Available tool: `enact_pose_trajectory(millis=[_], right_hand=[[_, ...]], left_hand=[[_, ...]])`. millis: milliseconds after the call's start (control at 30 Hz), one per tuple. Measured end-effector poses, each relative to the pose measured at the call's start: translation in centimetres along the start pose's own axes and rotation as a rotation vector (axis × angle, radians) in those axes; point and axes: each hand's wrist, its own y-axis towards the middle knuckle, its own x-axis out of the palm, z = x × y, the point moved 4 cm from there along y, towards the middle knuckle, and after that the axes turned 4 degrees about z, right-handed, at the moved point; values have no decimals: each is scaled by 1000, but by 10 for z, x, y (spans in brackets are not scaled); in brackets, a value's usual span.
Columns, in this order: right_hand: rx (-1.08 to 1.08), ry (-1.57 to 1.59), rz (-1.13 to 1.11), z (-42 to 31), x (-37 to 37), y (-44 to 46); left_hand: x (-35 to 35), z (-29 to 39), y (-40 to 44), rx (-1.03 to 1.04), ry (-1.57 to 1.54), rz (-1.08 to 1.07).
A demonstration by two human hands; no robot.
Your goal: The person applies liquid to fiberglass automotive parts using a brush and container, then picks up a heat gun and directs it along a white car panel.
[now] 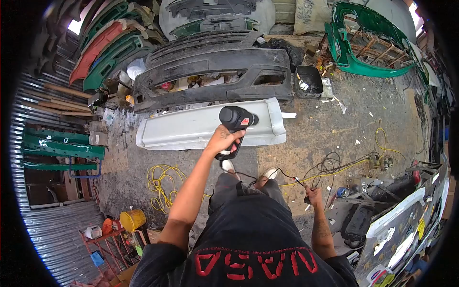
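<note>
My left hand (224,139) grips the handle of a black corded power tool (235,118), shaped like a heat gun with a red label. Its nose points right, above a long white-grey panel (191,125) lying on the floor. I cannot tell whether it touches the panel. A black cord (246,175) runs from the handle past my shoes towards my right hand (313,196). That hand is low on the right, closed around the cord, with a small dark piece showing below the fingers. What this piece is stays unclear.
Dark bumpers (215,71) lie behind the panel. A black bin (309,80) and a green bumper (382,69) stand at back right. Coiled yellow cable (162,184) lies at left, near a yellow bucket (132,220). More cables and a large panel (401,234) are at right.
</note>
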Motion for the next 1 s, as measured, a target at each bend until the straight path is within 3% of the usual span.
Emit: enact_pose_trajectory(millis=[133,267,467,533,600,733,800,933,1000], right_hand=[[0,-17,19,1,2,-6],[94,20,8,11,9,-13],[93,-26,13,32,25,-15],[70,-37,13,30,26,-16],[78,5,-13,28,26,-17],[123,7,-6,36,29,-16],[105,-46,1,34,29,-14],[176,-46,-27,32,27,-12],[168,21,-57,32,29,-11]], left_hand=[[20,-7,21,12,6,181],[34,-6,8,25,-13,-141],[33,-37,26,15,65,182],[32,-4,6,90,75,-85],[31,-14,11,97,190,-114],[28,-29,11,19,304,108],[35,-20,-7,303,416,74],[51,-78,-12,461,593,-70],[48,-75,-19,394,593,40]])
